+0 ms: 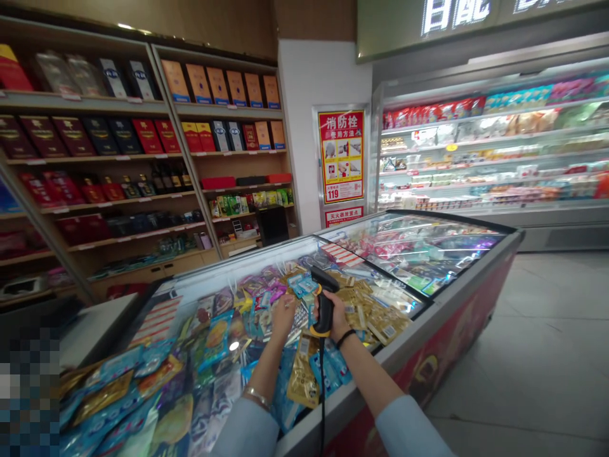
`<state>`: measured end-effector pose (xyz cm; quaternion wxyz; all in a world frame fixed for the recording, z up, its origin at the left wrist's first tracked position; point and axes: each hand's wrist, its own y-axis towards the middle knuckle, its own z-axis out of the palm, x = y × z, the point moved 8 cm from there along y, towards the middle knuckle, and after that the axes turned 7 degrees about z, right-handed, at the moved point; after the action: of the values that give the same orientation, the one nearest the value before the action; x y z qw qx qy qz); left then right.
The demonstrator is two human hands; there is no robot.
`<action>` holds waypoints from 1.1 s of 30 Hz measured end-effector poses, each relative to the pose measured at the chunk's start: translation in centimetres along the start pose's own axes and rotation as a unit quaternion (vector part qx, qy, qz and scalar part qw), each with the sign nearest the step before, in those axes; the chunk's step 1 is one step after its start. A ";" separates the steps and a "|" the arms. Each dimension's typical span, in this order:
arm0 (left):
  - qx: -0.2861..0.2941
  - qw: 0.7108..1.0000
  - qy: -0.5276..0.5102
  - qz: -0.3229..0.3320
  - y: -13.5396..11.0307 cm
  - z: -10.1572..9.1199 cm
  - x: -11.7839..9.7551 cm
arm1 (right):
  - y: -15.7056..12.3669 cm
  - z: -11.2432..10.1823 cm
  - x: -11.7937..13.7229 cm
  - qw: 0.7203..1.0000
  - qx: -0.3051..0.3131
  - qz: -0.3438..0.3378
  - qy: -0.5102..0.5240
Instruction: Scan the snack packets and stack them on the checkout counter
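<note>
A black barcode scanner with yellow-orange trim (324,312) is gripped in my right hand (339,315), its head tilted up and to the left. From its base a black cable (322,387) hangs down past the freezer's front edge. Just left of the scanner, my left hand (284,312) is closed above the packets; what its fingers hold, if anything, cannot be made out. Beneath my hands lie a gold ice-cream packet (304,376), blue packets (330,367) and more gold packets (371,311) on the right.
The chest freezer's rim (451,289) runs to the back right, with a glass lid (419,244) over its far part. Blue and gold packets (118,393) are piled at the front left. Shelves of boxes (109,155) and a lit refrigerated display (495,152) stand behind.
</note>
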<state>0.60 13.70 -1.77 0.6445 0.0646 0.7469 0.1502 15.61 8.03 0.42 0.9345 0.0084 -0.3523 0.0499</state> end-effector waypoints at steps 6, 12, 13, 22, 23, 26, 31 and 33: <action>0.007 0.954 -0.267 -0.140 0.2 2.1 1.5 | 0.1 0.1 -0.2 1.000 0.003 -0.008 -0.012; 0.000 0.875 -0.420 -0.240 -0.2 2.3 1.2 | 0.2 0.1 -0.2 1.000 0.001 -0.012 -0.027; 0.005 0.865 -0.437 -0.246 -0.3 2.3 1.1 | 0.2 0.1 -0.2 1.000 0.002 -0.009 -0.027; 0.044 0.836 -0.485 -0.253 -0.4 2.6 0.5 | -0.2 0.3 0.1 1.000 0.008 -0.008 -0.018; 0.044 0.837 -0.485 -0.249 -0.4 2.6 0.4 | -0.2 0.3 0.1 1.000 0.009 -0.009 -0.018; 0.043 0.847 -0.476 -0.233 -0.1 2.6 0.2 | -0.2 0.2 0.1 1.000 0.007 -0.009 -0.020; 0.027 0.860 -0.438 -0.262 0.4 2.3 0.6 | 0.0 -0.2 -0.1 1.000 -0.016 -0.004 -0.013; 0.030 0.873 -0.403 -0.273 1.1 2.2 0.8 | 0.1 -0.2 -0.2 1.000 -0.016 -0.002 -0.010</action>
<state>2.53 15.29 -2.45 0.9026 -0.0682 0.4147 -0.0932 15.63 8.16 0.14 0.9310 -0.0056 -0.3626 0.0423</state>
